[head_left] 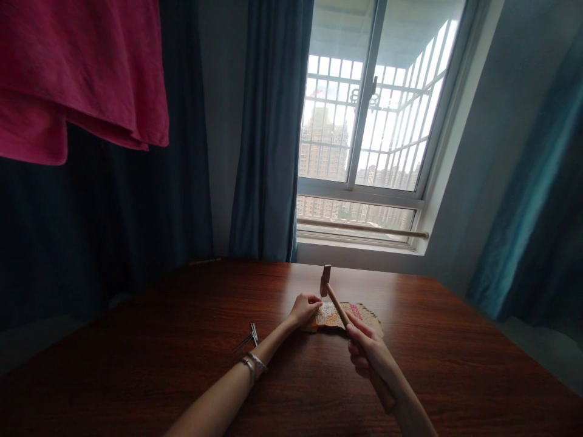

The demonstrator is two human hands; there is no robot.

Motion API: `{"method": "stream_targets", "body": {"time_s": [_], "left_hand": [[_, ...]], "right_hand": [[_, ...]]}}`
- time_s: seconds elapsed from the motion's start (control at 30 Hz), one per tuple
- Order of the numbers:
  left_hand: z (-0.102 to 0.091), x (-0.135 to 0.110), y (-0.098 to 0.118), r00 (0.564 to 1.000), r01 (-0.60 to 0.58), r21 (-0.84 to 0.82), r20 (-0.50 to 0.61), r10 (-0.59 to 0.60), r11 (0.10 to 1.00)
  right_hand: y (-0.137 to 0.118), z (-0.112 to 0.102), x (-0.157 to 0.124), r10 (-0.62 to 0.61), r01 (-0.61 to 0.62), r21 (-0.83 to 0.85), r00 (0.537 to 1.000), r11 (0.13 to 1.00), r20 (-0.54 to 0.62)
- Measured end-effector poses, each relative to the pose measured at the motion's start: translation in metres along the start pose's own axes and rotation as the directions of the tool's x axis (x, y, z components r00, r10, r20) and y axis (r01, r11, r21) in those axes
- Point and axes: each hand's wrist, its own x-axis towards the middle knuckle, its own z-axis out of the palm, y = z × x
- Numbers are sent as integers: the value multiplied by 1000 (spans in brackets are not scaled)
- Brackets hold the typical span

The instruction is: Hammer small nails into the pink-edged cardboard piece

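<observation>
My right hand (367, 347) is wrapped round the wooden handle of a hammer (337, 304). The hammer's head is raised just above the fingertips of my left hand (306, 308). Those fingers pinch a thin nail (321, 298), mostly hidden, standing roughly upright below the hammer head. Beneath both hands lies a flat, ragged-edged tan piece (371, 321) with many small dots and white, orange and pink patches; its material I cannot make out. Several loose nails (254, 332) lie in a small heap beside my left forearm, which wears bracelets.
The brown wooden table (182, 358) reaches to the wall under a barred window (364, 121). Dark blue curtains (273, 133) hang behind it and at the right. A pink cloth (91, 73) hangs at upper left.
</observation>
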Motion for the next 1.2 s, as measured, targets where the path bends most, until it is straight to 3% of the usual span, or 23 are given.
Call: {"method": "stream_targets", "body": {"time_s": [0.47, 1.2], "left_hand": [[1, -1, 4, 1000, -7, 42, -11, 8, 999], [1, -1, 3, 999, -32, 60, -12, 32, 998]], "right_hand": [[-7, 10, -7, -24, 25, -34, 1000, 999, 4], [-3, 2, -3, -28, 28, -73, 1000, 997, -2]]}}
